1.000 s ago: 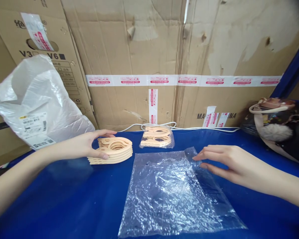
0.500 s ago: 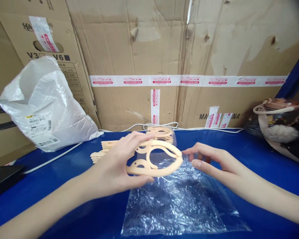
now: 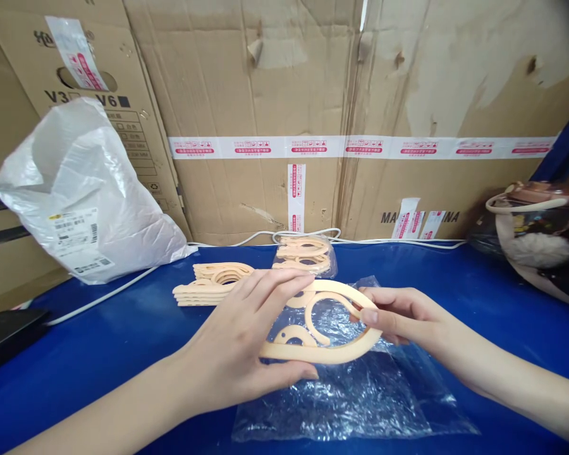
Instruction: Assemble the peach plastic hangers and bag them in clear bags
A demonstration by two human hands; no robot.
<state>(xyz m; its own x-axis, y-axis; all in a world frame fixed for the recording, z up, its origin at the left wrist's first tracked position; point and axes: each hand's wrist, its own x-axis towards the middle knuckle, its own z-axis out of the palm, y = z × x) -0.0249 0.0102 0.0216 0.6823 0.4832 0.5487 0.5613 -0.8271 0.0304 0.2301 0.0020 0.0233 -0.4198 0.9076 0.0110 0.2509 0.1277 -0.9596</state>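
Both my hands hold a cream plastic folding hanger point(image 3: 348, 355), folded into a loop with its curled hook inside. My left hand point(image 3: 251, 335) is wrapped round its left end, fingers on the far arm and thumb along the near one. At the rounded right end, my right hand point(image 3: 408, 316) pinches the hanger between thumb and fingers. Beneath it, a clear plastic bag point(image 3: 332, 404) lies flat and crinkled. Behind my left hand is a stack of similar folded hangers point(image 3: 203, 294); farther back, more hangers point(image 3: 306, 249) sit in clear wrapping.
A white plastic mailing bag point(image 3: 90, 189) stands at the left on the blue table point(image 3: 137, 316), near a black object point(image 3: 9, 338). A white cable point(image 3: 246, 241) runs along the cardboard wall point(image 3: 246, 82). At right sits a dark bag point(image 3: 550, 253) with a fluffy pompom.
The hanger and my left hand have moved right and nearer to me. My right hand, apart from the hanger before or barely at its tip, now grips its rounded end.
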